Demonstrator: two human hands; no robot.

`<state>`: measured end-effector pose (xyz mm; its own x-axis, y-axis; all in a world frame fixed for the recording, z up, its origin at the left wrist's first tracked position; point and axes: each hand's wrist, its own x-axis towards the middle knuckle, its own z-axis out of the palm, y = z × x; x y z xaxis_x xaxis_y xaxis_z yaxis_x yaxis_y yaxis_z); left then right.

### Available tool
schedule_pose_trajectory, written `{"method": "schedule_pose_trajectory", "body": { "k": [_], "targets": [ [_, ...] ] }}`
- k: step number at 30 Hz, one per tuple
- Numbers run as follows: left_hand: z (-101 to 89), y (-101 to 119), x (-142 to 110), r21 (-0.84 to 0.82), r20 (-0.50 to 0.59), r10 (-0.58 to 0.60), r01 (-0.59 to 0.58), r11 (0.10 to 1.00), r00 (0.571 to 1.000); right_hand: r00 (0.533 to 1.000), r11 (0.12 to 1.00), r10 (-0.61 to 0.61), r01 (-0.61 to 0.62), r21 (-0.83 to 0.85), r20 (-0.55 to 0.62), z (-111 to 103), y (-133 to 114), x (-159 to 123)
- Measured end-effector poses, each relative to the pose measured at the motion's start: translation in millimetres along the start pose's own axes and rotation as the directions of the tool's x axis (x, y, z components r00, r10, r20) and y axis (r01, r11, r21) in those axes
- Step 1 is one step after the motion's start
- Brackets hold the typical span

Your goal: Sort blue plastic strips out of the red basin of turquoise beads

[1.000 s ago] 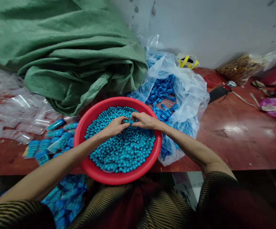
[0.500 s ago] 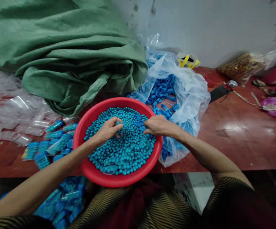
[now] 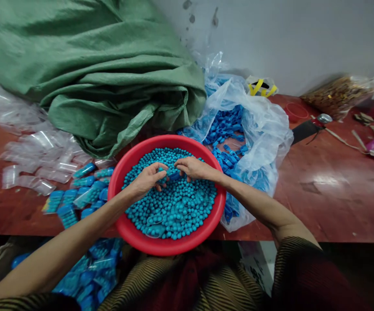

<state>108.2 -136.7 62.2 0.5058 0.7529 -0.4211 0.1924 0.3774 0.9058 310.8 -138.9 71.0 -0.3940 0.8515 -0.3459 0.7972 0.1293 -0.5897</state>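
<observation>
My left hand (image 3: 150, 178) is curled over the red basin (image 3: 167, 249), its fingers closed around what looks like a small clear container of beads, mostly hidden by the hand. Facing it, my right hand (image 3: 193, 167) pinches a blue plastic cap (image 3: 174, 176) close to the left fingertips. Small turquoise beads (image 3: 170, 203) fill the basin beneath both hands. Several clear containers (image 3: 155, 219) lie half sunk among the beads at the near side.
A plastic bag (image 3: 264, 129) holding blue caps (image 3: 227, 125) lies right of the basin. Clear empty containers (image 3: 44, 162) and capped, bead-filled ones (image 3: 67, 214) lie left. Green sheeting (image 3: 115, 77) is heaped behind; a dark blade-like tool (image 3: 306, 130) lies right.
My right hand has moved left from the basin's right side to beside my left hand, bringing a blue cap. The whole view has shifted slightly; my left hand stays over the beads.
</observation>
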Motion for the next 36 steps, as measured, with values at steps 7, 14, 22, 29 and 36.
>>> {"method": "schedule_pose_trajectory", "body": {
  "k": [7,14,22,29,36],
  "targets": [
    [-12.8,-3,-8,-0.046,0.001,-0.033,0.033,0.998,0.999,0.937,0.763,-0.348,0.307,-0.569,0.038,16,-4,2],
    [-7.7,-5,-8,-0.021,0.02,-0.037,0.037,0.999,0.999,0.97,0.838,-0.226,0.148,-0.524,-0.087,20,-7,9],
    [1.9,-6,-8,0.038,0.016,0.035,-0.036,0.999,0.999,0.91,0.935,-0.332,0.281,-0.218,-0.25,19,-6,-6],
    [5.6,-2,-9,-0.075,0.082,0.029,-0.023,0.997,0.996,0.837,0.91,-0.31,0.398,0.113,-0.452,28,-9,-14],
    [11.2,3,-13,-0.148,0.11,0.076,-0.059,0.987,0.991,0.795,0.887,-0.238,0.412,0.209,-0.558,31,-11,-18]
  ]
}}
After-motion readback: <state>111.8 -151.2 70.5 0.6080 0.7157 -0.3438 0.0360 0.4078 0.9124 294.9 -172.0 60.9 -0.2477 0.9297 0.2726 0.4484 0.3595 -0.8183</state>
